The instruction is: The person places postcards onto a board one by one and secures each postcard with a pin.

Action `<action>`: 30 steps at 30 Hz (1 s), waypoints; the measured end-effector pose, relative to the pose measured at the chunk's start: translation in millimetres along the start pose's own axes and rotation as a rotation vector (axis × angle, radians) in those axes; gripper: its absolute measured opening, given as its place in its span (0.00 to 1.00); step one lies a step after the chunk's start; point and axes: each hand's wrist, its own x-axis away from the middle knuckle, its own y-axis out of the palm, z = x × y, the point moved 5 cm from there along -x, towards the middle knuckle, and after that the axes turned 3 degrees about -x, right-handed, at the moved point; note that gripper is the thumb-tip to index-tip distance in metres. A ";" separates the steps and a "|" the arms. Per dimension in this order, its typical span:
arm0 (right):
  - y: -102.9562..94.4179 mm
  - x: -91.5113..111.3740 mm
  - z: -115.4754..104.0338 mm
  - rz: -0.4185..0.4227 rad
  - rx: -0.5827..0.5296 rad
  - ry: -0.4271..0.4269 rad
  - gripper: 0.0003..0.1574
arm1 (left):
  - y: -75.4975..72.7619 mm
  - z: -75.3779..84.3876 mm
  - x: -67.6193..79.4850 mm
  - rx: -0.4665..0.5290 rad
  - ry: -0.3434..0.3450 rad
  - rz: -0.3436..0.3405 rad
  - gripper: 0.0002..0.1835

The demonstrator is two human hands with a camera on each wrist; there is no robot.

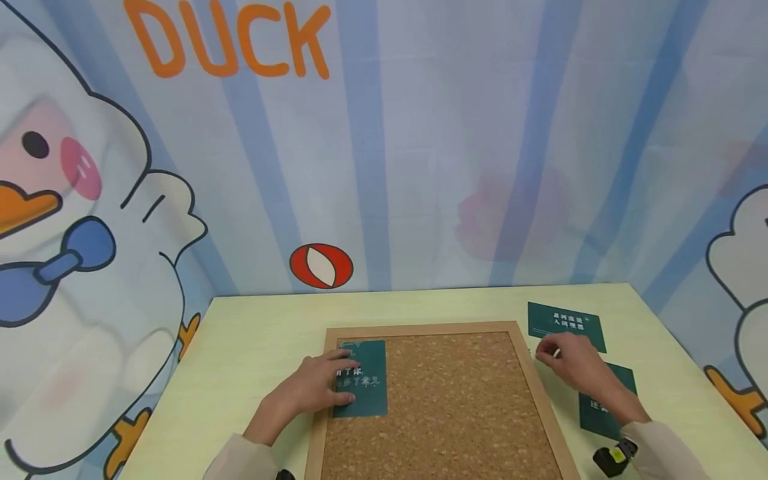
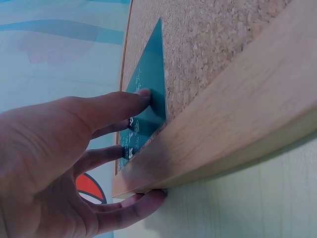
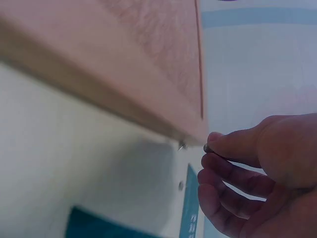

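A dark green card (image 1: 373, 393) with white writing lies flat on the upper left of a wood-framed corkboard (image 1: 449, 407). My left hand (image 1: 309, 385) rests on it, thumb and some fingers touching its face; in the left wrist view, lower fingers (image 2: 151, 201) reach the outer side of the frame. Past the board's right edge, my right hand (image 1: 575, 365) pinches a tiny pushpin (image 3: 207, 148) between thumb and forefinger. Only part of the pin shows.
Right of the board, one green card (image 1: 558, 319) lies behind my right hand and another (image 1: 600, 417) partly under that forearm. Small pins (image 3: 181, 185) sit on the table by the frame's corner. Printed cloth walls (image 1: 432, 167) stand around the pale table (image 1: 258, 327).
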 end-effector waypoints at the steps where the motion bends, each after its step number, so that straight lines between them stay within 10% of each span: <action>1: 0.6 -4.0 -5.2 0.001 -0.005 -0.014 0.03 | -0.1 -0.1 0.3 0.000 -0.001 0.000 0.32; 30: 90.3 -101.7 -166.7 -0.158 -0.197 -0.215 0.06 | -2.2 -0.7 2.0 -0.002 -0.025 0.012 0.29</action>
